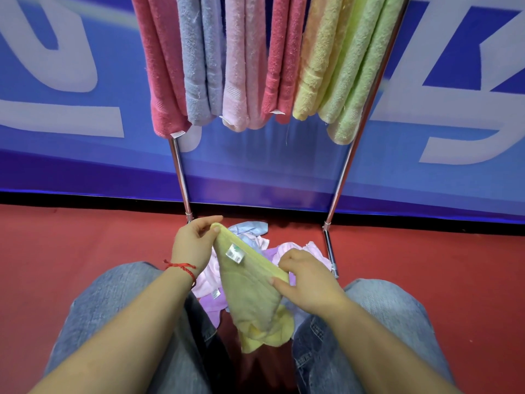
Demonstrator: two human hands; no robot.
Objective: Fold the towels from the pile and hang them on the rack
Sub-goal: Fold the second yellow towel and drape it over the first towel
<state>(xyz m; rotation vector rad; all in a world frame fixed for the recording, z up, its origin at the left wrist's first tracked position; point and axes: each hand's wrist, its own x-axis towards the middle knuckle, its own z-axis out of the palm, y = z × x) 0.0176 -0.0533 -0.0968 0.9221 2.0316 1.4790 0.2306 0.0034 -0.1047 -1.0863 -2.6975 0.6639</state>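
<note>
— Item one?

— Yellow towel (pixel 252 294), lifted off the pile, held above the person's lap between both knees. Its top edge runs slantwise from upper left to lower right; the rest hangs in a bunched point. A white label shows near the top edge.

— Held how?

— Left hand (pixel 193 245): thumb and fingers pinched on the upper-left corner. Right hand (pixel 306 282): fingers curled, thumb pinching the same edge at its lower-right end. Both closed on the cloth, neither free.

— Step, by your reckoning?

— Finding the edge before folding. I'd say the next move calls for drawing the two corners apart so the towel hangs flat, then bringing them together to halve it.

— Item two?

— Pile (pixel 255 245), on the red floor just behind and under the yellow towel: pale blue, pink and lilac pieces, unfolded.

— Item three?

— Rack (pixel 341 172), chrome legs, standing beyond the pile against a blue banner. Hung towels (pixel 272 61) already crowd its rail: red, blue, pink, red, yellow, green. Free rail cannot be made out.
</note>
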